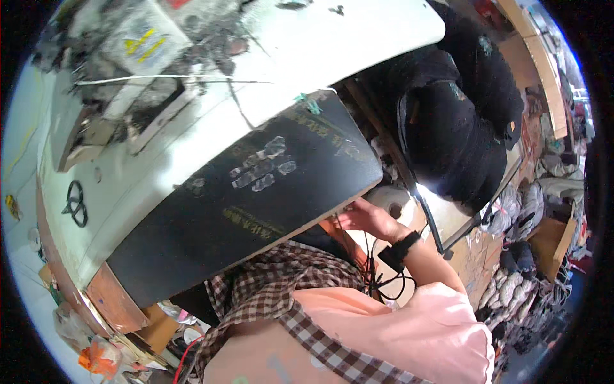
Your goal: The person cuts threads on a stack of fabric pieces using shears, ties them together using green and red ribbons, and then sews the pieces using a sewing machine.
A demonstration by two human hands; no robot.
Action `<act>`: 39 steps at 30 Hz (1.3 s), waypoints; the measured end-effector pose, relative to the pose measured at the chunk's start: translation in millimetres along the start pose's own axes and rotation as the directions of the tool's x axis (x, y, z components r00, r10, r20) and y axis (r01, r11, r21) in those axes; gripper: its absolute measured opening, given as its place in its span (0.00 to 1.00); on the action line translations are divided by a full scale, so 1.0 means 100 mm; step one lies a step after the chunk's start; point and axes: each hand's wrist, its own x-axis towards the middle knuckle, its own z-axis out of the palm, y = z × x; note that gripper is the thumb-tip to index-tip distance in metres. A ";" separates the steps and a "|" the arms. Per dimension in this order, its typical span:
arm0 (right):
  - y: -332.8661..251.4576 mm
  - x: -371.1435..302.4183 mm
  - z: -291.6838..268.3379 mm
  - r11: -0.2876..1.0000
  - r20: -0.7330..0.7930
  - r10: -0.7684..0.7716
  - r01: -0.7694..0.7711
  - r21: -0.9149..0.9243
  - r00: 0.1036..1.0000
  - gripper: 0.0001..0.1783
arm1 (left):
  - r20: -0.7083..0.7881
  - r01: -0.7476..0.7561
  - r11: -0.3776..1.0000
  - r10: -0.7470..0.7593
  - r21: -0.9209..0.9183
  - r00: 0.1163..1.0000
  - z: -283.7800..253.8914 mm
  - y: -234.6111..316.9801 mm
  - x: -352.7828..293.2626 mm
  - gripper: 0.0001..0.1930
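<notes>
My right hand [369,219] reaches in at the near edge of a black board [256,211], its fingertips against or just under that edge. Shadow and the board hide the finger ends, so I cannot make out whether they grip anything. A dark band with a square block [399,251] sits on the right wrist. Dark cables [377,281] hang below this hand. My left hand does not show. The board carries gold lettering and pieces of clear tape [262,168], and it lies on or against a white tabletop [166,169].
Black cloth [448,128] is heaped right of the board. A pale cone or spool [393,201] stands beside my right hand. Grey fibre and scraps [192,51] cover the tabletop's far left, near a black loop [75,203]. Yarn bundles [505,291] lie at the right.
</notes>
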 end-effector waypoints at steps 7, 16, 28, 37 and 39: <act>0.05 0.08 0.33 0.541 -0.079 -0.348 0.132 -0.831 0.934 0.19 | 0.047 -0.020 0.993 0.014 0.115 0.999 -0.26 0.59 0.17 0.16; 0.21 0.21 0.58 0.402 -0.265 -0.404 -0.090 -0.911 0.875 0.17 | 0.148 -0.184 0.947 0.149 0.265 0.978 -1.01 1.91 1.21 0.15; 0.18 -0.27 1.01 0.127 -0.539 -0.056 -0.529 -0.839 0.841 0.19 | 0.086 -0.400 0.882 0.391 0.247 0.916 -1.85 2.73 1.08 0.13; 0.60 -0.41 0.56 -0.010 -0.598 -0.116 -0.603 -0.798 0.793 0.21 | -0.049 -0.427 0.873 0.449 0.234 0.892 -1.90 2.11 0.71 0.12; 0.61 -0.45 0.58 -0.044 -0.597 -0.131 -0.606 -0.794 0.792 0.21 | -0.078 -0.425 0.874 0.453 0.233 0.888 -1.98 1.97 0.59 0.12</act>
